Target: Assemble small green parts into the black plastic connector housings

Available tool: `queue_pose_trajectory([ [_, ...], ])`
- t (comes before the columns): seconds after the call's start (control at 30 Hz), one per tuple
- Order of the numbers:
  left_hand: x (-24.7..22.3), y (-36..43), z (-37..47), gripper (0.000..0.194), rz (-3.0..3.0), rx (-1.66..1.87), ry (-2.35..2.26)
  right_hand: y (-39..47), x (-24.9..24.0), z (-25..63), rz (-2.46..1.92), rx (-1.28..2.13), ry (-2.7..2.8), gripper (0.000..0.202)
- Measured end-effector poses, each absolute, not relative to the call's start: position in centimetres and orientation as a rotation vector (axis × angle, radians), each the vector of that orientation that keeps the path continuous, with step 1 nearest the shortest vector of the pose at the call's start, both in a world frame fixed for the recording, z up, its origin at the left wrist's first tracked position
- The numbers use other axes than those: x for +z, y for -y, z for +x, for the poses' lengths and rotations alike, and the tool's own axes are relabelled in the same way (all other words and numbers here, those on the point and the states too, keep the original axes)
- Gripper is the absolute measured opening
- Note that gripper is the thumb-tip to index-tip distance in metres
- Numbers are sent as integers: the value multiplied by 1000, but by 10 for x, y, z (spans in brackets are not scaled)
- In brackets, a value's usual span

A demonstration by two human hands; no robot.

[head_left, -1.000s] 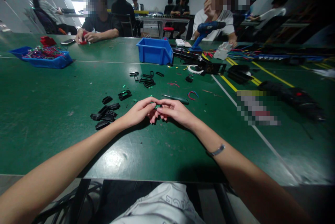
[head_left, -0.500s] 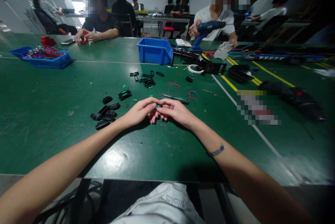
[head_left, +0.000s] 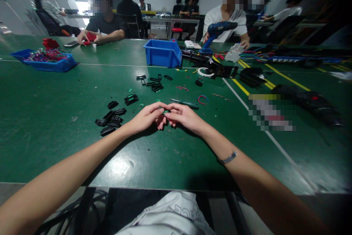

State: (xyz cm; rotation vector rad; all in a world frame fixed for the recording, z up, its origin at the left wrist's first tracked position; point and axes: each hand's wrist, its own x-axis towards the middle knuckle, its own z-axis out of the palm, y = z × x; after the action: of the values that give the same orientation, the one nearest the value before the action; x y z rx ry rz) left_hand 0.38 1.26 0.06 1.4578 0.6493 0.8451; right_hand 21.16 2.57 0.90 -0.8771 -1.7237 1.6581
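Note:
My left hand (head_left: 148, 117) and my right hand (head_left: 184, 117) meet just above the green table, fingertips together. Between them they pinch a small green part (head_left: 166, 112), mostly covered by the fingers, so its exact kind is unclear. Right behind my fingers lies a screwdriver (head_left: 192, 106) with a dark green handle. Left of my left hand is a loose pile of black plastic housings (head_left: 111, 120). Beyond it rests another black housing (head_left: 131, 99) with green pieces inside. Farther back several thin black frames (head_left: 156, 87) are scattered.
A blue bin (head_left: 162, 53) stands at the back middle. At the far left is a blue tray (head_left: 55, 67) of coloured wires. Two co-workers sit opposite, one behind a blue power drill (head_left: 217, 29). A wire loop (head_left: 202, 99) and black tool-like object (head_left: 310, 105) lie to the right.
My hands stay almost in the same place around the green part. Across the table, the left co-worker's red part shows more, and the right co-worker's hand by the drill has shifted lower.

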Motion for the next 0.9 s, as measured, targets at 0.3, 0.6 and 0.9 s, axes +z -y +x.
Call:
queue_pose_trajectory([
  [0.3, 1, -12, 4, 34, 1454, 846, -649, -26, 8, 211, -867, 1666, 1727, 34],
  [0.6, 1, -12, 3, 31, 1473, 839, -654, -26, 8, 211, -869, 1669, 1727, 32],
  [0.9, 1, -11, 4, 31, 1488, 845, -659, -26, 9, 211, -880, 1674, 1721, 32],
])
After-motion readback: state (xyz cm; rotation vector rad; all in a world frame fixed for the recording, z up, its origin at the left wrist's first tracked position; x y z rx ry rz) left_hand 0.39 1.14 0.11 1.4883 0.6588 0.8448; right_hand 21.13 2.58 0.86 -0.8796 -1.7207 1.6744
